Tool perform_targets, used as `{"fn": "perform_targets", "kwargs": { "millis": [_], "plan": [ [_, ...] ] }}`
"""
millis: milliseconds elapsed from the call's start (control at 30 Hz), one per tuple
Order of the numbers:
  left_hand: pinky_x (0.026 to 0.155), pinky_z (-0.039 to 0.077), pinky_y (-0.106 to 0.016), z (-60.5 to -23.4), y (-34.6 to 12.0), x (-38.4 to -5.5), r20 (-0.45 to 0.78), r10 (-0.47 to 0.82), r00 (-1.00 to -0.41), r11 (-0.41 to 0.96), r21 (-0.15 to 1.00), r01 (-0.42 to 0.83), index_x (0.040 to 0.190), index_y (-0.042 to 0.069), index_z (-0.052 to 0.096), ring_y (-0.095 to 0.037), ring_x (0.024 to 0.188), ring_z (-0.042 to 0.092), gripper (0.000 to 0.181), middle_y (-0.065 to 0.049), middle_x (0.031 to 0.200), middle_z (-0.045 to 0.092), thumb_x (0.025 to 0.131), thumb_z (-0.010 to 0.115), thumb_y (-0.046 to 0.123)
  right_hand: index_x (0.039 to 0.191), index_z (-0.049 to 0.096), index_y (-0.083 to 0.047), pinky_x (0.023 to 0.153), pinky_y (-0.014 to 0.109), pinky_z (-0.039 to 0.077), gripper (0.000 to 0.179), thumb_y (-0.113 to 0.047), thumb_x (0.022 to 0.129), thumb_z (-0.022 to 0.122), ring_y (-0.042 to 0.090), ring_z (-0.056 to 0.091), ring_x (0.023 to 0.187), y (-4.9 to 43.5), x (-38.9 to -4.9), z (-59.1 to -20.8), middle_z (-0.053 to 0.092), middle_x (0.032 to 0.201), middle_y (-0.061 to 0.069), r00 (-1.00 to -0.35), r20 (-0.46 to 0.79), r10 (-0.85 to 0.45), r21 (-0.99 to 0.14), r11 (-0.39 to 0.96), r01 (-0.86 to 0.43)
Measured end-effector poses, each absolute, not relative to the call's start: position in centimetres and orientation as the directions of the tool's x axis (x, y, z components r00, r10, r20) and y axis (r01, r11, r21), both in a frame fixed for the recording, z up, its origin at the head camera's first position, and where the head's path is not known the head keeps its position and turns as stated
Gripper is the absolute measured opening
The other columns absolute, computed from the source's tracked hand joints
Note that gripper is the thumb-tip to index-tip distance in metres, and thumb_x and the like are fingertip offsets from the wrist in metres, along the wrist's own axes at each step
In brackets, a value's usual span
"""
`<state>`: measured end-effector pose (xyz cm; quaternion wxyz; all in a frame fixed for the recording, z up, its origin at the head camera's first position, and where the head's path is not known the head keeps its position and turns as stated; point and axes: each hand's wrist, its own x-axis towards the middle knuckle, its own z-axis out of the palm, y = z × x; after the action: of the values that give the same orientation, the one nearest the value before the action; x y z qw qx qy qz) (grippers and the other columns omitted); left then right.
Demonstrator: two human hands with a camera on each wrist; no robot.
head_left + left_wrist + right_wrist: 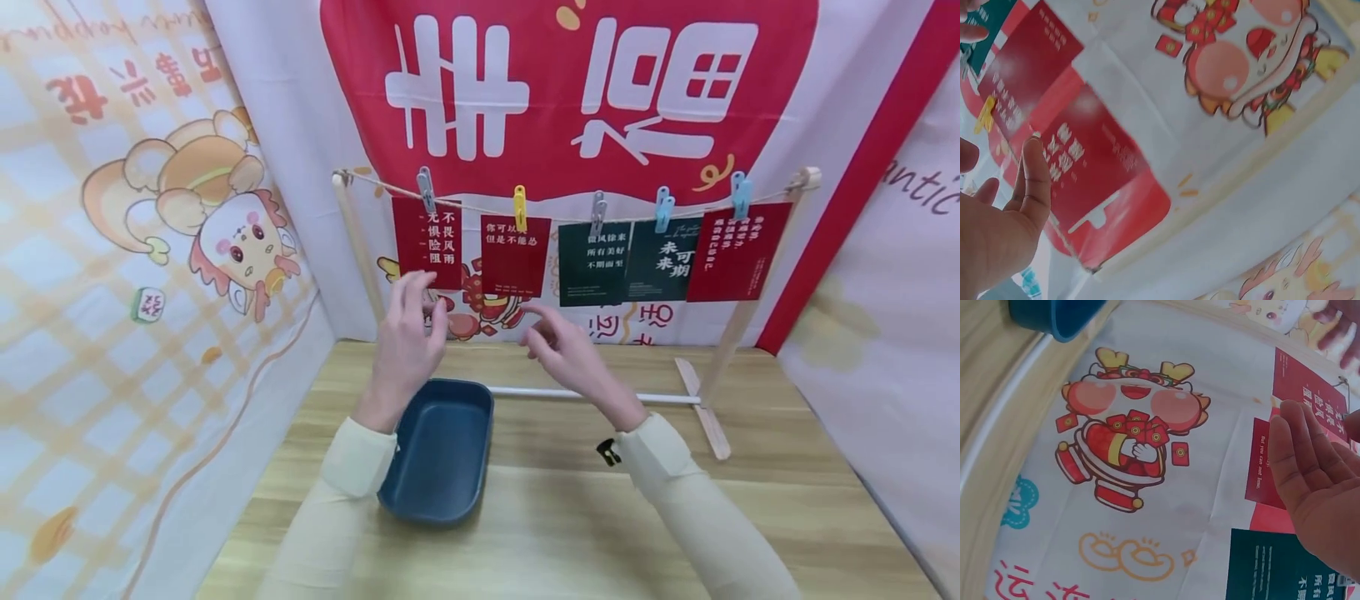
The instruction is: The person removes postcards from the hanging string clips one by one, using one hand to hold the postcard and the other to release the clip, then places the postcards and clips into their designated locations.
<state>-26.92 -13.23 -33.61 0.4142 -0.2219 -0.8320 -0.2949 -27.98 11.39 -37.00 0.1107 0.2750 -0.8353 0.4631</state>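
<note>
Reference point: the yellow clip (520,208), securing the center red card (513,267) marked "但是不能怂" and "But you can not lose." Left of the clip hangs the outer red card (411,237), "不畏风雨 / 无惧险阻"; right of it, the first green card (573,271), "所有美好". The banner (555,58) above reads "幸福". Left hand (408,346), below-left of the clip: fingers relaxed, unloaded. Right hand (566,350), below-right: fingers loosely bent, unloaded.

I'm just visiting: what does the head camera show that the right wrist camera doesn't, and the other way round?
Only the head view: the yellow clothespin, the far-right red card and the stand's wooden foot.
Only the right wrist view: the teal flower print.
Both: the blue tray, the left hand, the right hand and the leftmost red card.
</note>
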Motion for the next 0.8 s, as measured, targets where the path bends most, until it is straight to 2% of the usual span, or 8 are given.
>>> {"fn": "perform_targets", "kwargs": {
  "millis": [167, 267, 533, 700, 800],
  "plan": [
    [0.073, 0.059, -0.036, -31.2, -14.0, -27.9, 0.845, 0.086, -0.527, 0.701, 0.325, 0.635, 0.131, 0.000, 0.051, -0.025, 0.084, 0.069, 0.036, -0.021, 0.132, 0.052, 0.098, 0.054, 0.015, 0.140, 0.047, -0.021, 0.067, 0.032, 0.056, 0.038, -0.023, 0.102, 0.050, 0.013, 0.066, 0.073, 10.5, -28.8, -35.7, 0.070, 0.094, 0.001, -0.828, 0.419, -0.372, -0.724, 0.414, -0.552],
    [0.074, 0.059, -0.036, -29.6, -14.5, -28.6, 0.846, 0.069, -0.529, 0.678, 0.349, 0.646, 0.132, 0.000, 0.051, -0.026, 0.081, 0.067, 0.037, -0.020, 0.134, 0.051, 0.099, 0.053, 0.015, 0.140, 0.047, -0.019, 0.067, 0.033, 0.056, 0.039, -0.025, 0.102, 0.051, 0.013, 0.066, 0.073, 9.7, -29.1, -35.0, 0.069, 0.094, 0.001, -0.823, 0.419, -0.383, -0.723, 0.408, -0.558],
    [0.075, 0.058, -0.035, -25.6, -15.4, -30.2, 0.811, 0.025, -0.585, 0.670, 0.420, 0.612, 0.136, 0.004, 0.048, -0.022, 0.078, 0.063, 0.040, -0.016, 0.133, 0.051, 0.100, 0.052, 0.022, 0.140, 0.047, -0.017, 0.067, 0.032, 0.057, 0.041, -0.024, 0.100, 0.053, 0.014, 0.065, 0.074, 7.9, -30.3, -33.1, 0.069, 0.093, 0.001, -0.801, 0.450, -0.395, -0.703, 0.396, -0.590],
    [0.075, 0.056, -0.031, -24.6, -15.0, -31.2, 0.767, 0.005, -0.642, 0.645, 0.488, 0.588, 0.138, 0.007, 0.048, -0.020, 0.079, 0.060, 0.042, -0.015, 0.133, 0.052, 0.101, 0.049, 0.027, 0.139, 0.047, -0.014, 0.071, 0.032, 0.058, 0.042, -0.026, 0.099, 0.055, 0.016, 0.067, 0.076, 7.7, -31.1, -32.3, 0.070, 0.097, 0.006, -0.817, 0.440, -0.372, -0.725, 0.391, -0.568],
    [0.074, 0.055, -0.031, -24.3, -14.9, -31.6, 0.759, -0.010, -0.651, 0.629, 0.511, 0.586, 0.137, 0.006, 0.048, -0.021, 0.076, 0.059, 0.042, -0.018, 0.129, 0.053, 0.101, 0.050, 0.025, 0.140, 0.047, -0.016, 0.072, 0.033, 0.058, 0.044, -0.028, 0.099, 0.055, 0.016, 0.067, 0.076, 7.5, -31.5, -32.0, 0.071, 0.101, 0.008, -0.831, 0.418, -0.368, -0.740, 0.393, -0.546]
  ]
}}
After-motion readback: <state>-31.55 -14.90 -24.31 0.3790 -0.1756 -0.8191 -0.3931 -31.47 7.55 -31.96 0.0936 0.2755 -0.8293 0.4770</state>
